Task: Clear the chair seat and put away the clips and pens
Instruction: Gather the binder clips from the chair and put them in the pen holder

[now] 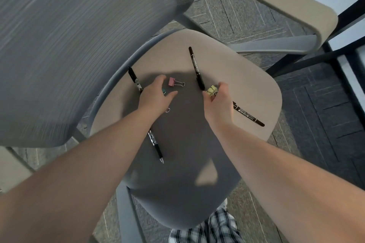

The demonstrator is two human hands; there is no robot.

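Observation:
The beige chair seat (246, 77) holds pens and binder clips. My right hand (218, 102) pinches a yellow binder clip (211, 90) at the seat's middle right. My left hand (156, 94) hovers with spread fingers over a teal clip (164, 90), mostly hidden under it; a wire loop (167, 110) shows below the palm. A pink binder clip (174, 82) lies between my hands. A black marker (195, 67) lies above the yellow clip. Another marker (248, 114) pokes out right of my right hand. A black gel pen (155, 144) runs under my left wrist.
The grey mesh chair back (79, 45) fills the upper left. A beige armrest (276, 0) curves over the upper right, with black table legs (308, 59) beyond it. Dark carpet tiles surround the chair. Checked trousers (217, 227) show at the bottom.

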